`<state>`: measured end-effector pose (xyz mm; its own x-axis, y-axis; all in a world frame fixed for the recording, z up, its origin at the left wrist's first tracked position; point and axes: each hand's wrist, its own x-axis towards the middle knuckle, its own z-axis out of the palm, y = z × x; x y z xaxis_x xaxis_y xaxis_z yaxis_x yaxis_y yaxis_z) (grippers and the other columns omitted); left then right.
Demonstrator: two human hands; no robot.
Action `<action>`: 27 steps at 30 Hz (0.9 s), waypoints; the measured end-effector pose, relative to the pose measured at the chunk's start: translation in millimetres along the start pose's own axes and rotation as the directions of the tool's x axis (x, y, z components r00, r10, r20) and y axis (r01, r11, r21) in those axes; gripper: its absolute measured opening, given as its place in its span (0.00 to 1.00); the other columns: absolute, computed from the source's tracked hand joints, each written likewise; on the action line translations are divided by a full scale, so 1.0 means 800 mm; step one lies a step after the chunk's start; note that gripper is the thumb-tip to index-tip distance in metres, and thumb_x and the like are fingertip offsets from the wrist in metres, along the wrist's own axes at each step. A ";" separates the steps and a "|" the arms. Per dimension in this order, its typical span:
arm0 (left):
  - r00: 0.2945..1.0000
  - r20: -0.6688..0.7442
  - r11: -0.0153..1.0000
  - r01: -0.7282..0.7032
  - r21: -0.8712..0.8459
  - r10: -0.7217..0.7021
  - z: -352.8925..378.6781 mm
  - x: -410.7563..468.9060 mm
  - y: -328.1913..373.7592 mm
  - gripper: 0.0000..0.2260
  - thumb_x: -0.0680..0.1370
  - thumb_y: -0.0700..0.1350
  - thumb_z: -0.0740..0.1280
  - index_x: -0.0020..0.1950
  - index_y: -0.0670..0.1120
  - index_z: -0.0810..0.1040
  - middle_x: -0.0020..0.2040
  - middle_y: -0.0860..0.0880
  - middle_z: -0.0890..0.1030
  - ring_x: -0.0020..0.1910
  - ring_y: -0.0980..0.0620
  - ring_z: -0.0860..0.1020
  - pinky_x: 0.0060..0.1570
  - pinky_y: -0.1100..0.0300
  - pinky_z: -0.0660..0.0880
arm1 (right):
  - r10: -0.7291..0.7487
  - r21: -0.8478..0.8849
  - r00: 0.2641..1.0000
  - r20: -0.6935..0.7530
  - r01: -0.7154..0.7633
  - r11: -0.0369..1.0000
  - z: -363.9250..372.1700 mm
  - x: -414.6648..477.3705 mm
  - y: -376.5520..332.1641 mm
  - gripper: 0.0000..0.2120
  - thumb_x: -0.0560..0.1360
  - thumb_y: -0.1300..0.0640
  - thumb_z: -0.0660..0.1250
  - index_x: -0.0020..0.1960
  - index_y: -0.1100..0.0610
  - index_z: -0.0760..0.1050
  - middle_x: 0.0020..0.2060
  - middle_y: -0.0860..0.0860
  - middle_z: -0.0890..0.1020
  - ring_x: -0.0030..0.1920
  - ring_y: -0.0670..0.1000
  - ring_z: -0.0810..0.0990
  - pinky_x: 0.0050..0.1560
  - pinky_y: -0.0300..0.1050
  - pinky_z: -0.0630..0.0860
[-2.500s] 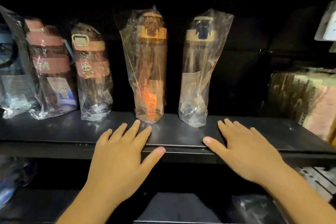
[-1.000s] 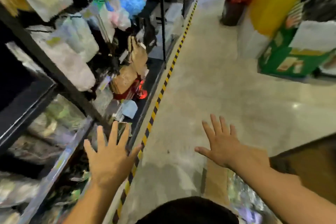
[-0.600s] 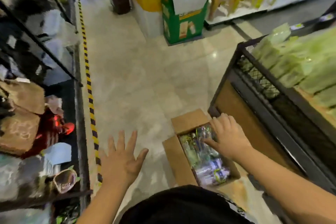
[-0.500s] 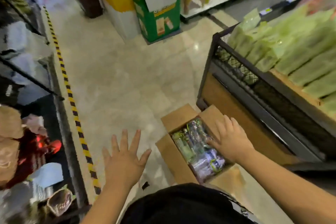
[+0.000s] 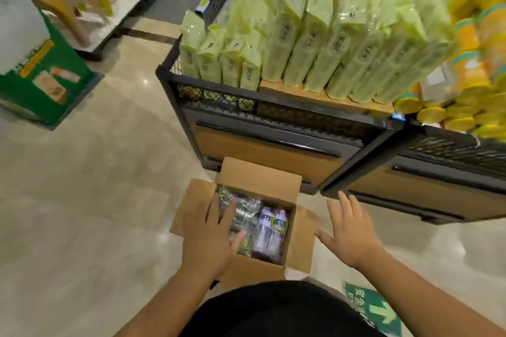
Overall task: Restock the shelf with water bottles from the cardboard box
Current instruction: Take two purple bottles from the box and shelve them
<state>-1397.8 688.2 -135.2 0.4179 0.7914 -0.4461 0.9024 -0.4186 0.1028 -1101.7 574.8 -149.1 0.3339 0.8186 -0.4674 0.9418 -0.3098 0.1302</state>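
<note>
1. Two hands are held out over an open cardboard box [image 5: 257,175] of plain brown board, which is set on the floor at 6 o'clock of the frame's middle, its flaps folded outward.
2. Inside it, water bottles [image 5: 269,230] are packed upright, each wrapped in crinkled clear film. Pale purple ones are seen at the box's 3 o'clock side and greenish ones at its 9 o'clock side.
3. Above the greenish ones the left hand [image 5: 208,238] is spread flat, fingers straight, with nothing gripped. Whether the film is touched cannot be told.
4. At 3 o'clock of the box, past its side flap, the right hand [image 5: 353,235] is held wide, fingers fanned, and nothing is held.
5. At 12 o'clock a display stand [image 5: 262,150] of black metal mesh and wood panels is placed just behind the back flap. Glossy pale green packets [image 5: 301,35] are stacked upright on it.
6. Polished beige floor [image 5: 82,200] is left open at 9 o'clock of the box. A green carton [image 5: 41,85] is seen well apart at 10 o'clock, and a green arrow sticker [image 5: 377,309] lies at 5 o'clock.
</note>
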 end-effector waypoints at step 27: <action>0.955 0.294 0.973 -0.112 0.200 0.049 0.581 0.369 0.075 0.34 0.81 0.68 0.43 0.80 0.55 0.32 0.83 0.45 0.40 0.81 0.39 0.42 0.78 0.39 0.47 | 0.098 0.376 0.977 0.188 -0.163 0.912 0.616 0.336 -0.054 0.44 0.76 0.36 0.62 0.81 0.58 0.47 0.79 0.60 0.53 0.77 0.63 0.56 0.76 0.58 0.60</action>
<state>-1269.4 689.4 -674.2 0.4121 0.6039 -0.6823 0.8105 -0.5850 -0.0283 -1071.1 569.7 -711.3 0.4110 0.6789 -0.6085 0.7903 -0.5981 -0.1334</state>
